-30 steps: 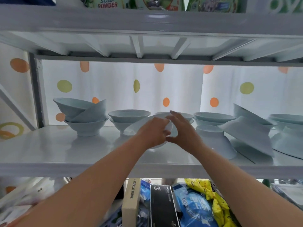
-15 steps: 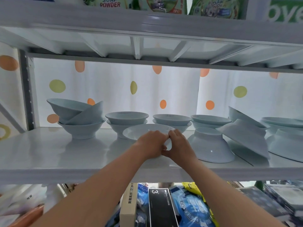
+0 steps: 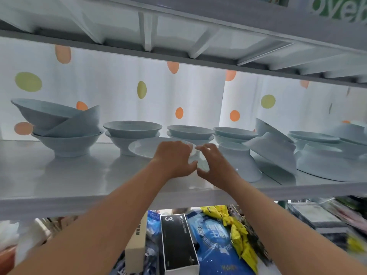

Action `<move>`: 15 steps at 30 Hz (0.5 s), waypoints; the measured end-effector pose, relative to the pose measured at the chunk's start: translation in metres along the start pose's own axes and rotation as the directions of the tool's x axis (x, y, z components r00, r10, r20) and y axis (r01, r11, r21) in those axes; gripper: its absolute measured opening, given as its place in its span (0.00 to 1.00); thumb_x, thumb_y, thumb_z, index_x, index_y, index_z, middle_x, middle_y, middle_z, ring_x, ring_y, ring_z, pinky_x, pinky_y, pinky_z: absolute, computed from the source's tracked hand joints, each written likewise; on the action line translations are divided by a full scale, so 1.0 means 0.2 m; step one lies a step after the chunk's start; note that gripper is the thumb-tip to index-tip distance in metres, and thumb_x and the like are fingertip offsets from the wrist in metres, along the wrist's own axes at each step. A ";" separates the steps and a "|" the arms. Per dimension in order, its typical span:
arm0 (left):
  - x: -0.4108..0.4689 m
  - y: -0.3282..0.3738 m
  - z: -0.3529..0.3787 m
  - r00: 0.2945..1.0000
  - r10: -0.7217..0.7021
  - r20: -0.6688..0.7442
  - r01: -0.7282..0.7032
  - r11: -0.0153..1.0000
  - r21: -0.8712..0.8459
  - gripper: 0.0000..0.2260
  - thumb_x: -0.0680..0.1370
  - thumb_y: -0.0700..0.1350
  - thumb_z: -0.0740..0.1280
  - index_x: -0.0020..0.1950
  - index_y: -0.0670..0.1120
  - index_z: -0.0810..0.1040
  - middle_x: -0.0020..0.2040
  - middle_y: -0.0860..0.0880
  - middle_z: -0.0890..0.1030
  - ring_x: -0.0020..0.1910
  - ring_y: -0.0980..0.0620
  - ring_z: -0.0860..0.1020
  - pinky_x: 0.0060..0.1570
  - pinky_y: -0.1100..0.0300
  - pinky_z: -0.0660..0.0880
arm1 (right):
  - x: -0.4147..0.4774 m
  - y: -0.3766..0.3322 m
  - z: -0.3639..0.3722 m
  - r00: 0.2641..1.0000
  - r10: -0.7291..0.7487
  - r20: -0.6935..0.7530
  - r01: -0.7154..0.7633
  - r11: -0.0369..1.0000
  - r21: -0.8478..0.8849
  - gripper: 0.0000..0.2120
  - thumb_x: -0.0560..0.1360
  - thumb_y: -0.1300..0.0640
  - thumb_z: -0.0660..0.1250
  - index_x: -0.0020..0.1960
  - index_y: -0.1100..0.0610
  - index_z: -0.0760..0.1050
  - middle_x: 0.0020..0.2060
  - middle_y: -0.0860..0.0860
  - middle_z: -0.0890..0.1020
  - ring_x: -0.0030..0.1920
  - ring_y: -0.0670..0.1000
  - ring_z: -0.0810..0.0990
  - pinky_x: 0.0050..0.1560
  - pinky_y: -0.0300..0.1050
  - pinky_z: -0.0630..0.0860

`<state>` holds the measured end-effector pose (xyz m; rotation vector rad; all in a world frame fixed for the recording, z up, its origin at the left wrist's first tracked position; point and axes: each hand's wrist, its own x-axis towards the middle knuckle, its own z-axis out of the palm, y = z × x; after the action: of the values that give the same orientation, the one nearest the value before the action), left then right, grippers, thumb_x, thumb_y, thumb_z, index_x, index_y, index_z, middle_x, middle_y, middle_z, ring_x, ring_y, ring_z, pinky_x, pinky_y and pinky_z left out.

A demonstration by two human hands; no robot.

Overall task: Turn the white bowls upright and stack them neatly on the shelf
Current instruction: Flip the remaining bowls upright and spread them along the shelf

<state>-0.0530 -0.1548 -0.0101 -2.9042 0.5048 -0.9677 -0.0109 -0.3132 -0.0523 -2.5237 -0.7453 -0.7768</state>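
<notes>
White bowl [image 3: 145, 148], upright on the shelf [image 3: 79, 175] near mid-width, its right rim covered by the hands; left hand [image 3: 172, 157] at the rim's 4 o'clock, back towards the camera, fingers curled over the edge in a grip, thumb stretched to the right; right hand [image 3: 215, 165] just beside it at 3 o'clock, fingers bent and spread, thumb apart from them, clasping nothing; both forearms reach up from 6 o'clock over the shelf edge. Upturned bowl [image 3: 238, 161] at 3 o'clock of the hands; leaning bowl [image 3: 272, 147] beyond it; upright stacks [image 3: 132, 130] at 12 o'clock; tilted pile [image 3: 65, 126] at 9 o'clock.
</notes>
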 end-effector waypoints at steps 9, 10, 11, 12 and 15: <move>0.14 0.29 0.15 0.915 0.072 -0.398 -0.097 0.994 -0.043 0.11 0.68 0.49 0.69 0.48 0.46 0.79 0.42 0.47 0.82 0.43 0.45 0.80 0.41 0.54 0.77 | -0.07 0.28 -0.25 0.989 0.020 -0.147 -0.051 0.977 -0.207 0.27 0.66 0.51 0.73 0.63 0.53 0.71 0.60 0.56 0.74 0.62 0.58 0.72 0.62 0.55 0.71; 0.17 0.33 0.17 0.914 0.074 -0.399 -0.100 0.994 -0.043 0.11 0.67 0.49 0.70 0.48 0.46 0.79 0.42 0.47 0.82 0.42 0.45 0.80 0.41 0.55 0.77 | -0.08 0.34 -0.29 0.985 0.021 -0.169 -0.061 0.970 -0.234 0.28 0.65 0.49 0.73 0.63 0.53 0.71 0.60 0.56 0.74 0.62 0.58 0.71 0.63 0.55 0.69; 0.20 0.38 0.19 0.915 0.072 -0.398 -0.102 0.993 -0.055 0.11 0.68 0.49 0.69 0.48 0.46 0.79 0.43 0.47 0.82 0.43 0.45 0.80 0.41 0.54 0.77 | -0.08 0.40 -0.33 0.980 0.017 -0.196 -0.070 0.961 -0.269 0.29 0.64 0.46 0.73 0.63 0.53 0.71 0.60 0.56 0.74 0.63 0.58 0.71 0.63 0.55 0.67; 0.23 0.43 0.20 0.917 0.061 -0.395 -0.100 0.992 -0.079 0.11 0.68 0.49 0.69 0.49 0.46 0.79 0.44 0.46 0.82 0.44 0.45 0.80 0.42 0.54 0.77 | -0.08 0.47 -0.37 0.974 0.009 -0.227 -0.079 0.949 -0.305 0.31 0.63 0.43 0.71 0.63 0.52 0.71 0.60 0.57 0.73 0.64 0.59 0.70 0.63 0.56 0.66; 0.34 0.59 0.24 0.940 -0.003 -0.340 -0.064 0.981 -0.185 0.13 0.71 0.50 0.67 0.52 0.46 0.77 0.50 0.46 0.81 0.50 0.44 0.78 0.49 0.53 0.74 | -0.10 0.65 -0.49 0.968 0.060 -0.245 -0.146 0.924 -0.352 0.37 0.60 0.36 0.67 0.67 0.48 0.66 0.66 0.57 0.68 0.70 0.59 0.63 0.69 0.59 0.58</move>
<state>-0.0079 -0.2910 -0.0262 -2.8885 0.6943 -1.5081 0.0139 -0.4721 -0.0157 -2.7005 -0.4119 -1.2465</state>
